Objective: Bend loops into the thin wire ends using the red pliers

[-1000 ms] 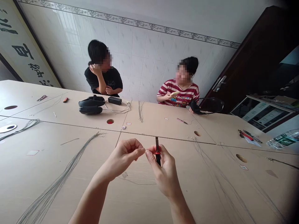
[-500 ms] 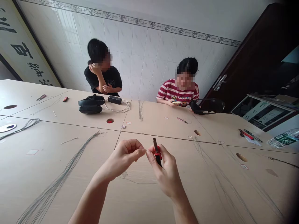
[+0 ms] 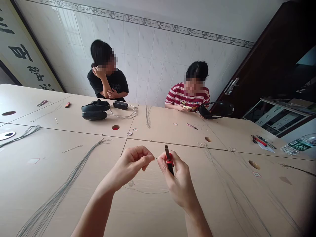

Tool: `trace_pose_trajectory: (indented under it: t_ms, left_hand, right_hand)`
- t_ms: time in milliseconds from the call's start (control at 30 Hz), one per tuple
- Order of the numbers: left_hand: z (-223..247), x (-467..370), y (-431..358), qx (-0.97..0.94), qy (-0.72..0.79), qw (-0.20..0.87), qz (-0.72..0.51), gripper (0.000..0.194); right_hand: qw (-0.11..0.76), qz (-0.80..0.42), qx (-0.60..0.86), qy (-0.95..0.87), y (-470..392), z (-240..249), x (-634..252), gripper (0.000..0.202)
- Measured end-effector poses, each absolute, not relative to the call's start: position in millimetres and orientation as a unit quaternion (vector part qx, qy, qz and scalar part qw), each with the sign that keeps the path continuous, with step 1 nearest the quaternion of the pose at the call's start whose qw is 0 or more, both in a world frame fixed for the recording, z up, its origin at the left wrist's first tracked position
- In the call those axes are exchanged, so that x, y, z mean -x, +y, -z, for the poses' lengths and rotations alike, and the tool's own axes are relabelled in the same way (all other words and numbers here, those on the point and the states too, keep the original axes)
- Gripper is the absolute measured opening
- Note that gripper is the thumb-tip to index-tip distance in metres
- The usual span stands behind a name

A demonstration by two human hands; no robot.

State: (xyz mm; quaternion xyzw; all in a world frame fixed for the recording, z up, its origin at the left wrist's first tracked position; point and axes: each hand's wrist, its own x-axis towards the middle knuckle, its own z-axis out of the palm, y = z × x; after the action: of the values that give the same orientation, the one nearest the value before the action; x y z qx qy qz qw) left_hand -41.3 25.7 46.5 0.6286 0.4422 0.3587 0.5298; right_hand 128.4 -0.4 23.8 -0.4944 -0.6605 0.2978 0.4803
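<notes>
My left hand [image 3: 134, 166] is closed in a pinch, thumb against forefinger, on the end of a thin wire [image 3: 156, 158]. A short stretch of that wire crosses the small gap to my right hand [image 3: 176, 174], whose thumb and forefinger also pinch it. Inside my right hand stands a red-and-black hand tool [image 3: 169, 161], probably pliers, its dark narrow end pointing up; the fingers hide much of it. Both hands are held above the table. Below them a thin strand [image 3: 148, 192] curves across the tabletop, beside a small pale clump [image 3: 131, 183].
A long bundle of grey-green wires [image 3: 71, 179] lies to the left. Finer strands [image 3: 229, 184] spread on the right. Across the table [image 3: 111, 210] sit two people, near a black headset [image 3: 95, 110]. Red-handled pliers [image 3: 259, 141] and a water bottle [image 3: 300, 144] lie at right.
My right hand has moved slightly right with the tool, widening the gap between the hands, so a short length of wire now shows. My left hand has barely moved.
</notes>
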Motion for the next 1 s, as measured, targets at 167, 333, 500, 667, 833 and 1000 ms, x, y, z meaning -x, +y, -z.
trace_pose_trajectory:
  t_ms: [167,333,500,667,833,1000]
  left_hand:
    - [-43.4,43.1,24.6,-0.622,0.439,0.535,-0.366,0.025]
    - [-43.4,42.5,25.2,-0.613,0.452,0.532,-0.371,0.027]
    - [-45.9,41.8,24.2,-0.619,0.434,0.534,-0.379,0.023]
    - [-42.0,41.4,23.1,-0.633,0.404,0.535,-0.386,0.02]
    - [-36.3,42.4,25.2,-0.637,0.393,0.537,-0.389,0.023]
    - [-36.9,43.4,25.2,-0.643,0.41,0.523,-0.381,0.025]
  right_hand:
    - [0.479,-0.304,0.495,-0.659,-1.2,-23.3,-129.7,0.023]
    - [0.477,-0.302,0.491,-0.663,-0.7,-25.8,-130.0,0.022]
    - [0.486,-0.336,0.472,-0.655,-1.1,-28.6,-129.8,0.023]
    - [0.491,-0.391,0.458,-0.629,-2.4,-28.2,-130.8,0.025]
    - [0.489,-0.401,0.462,-0.622,-2.4,-27.3,-131.9,0.026]
    - [0.485,-0.415,0.456,-0.62,-2.8,-29.6,-129.9,0.026]
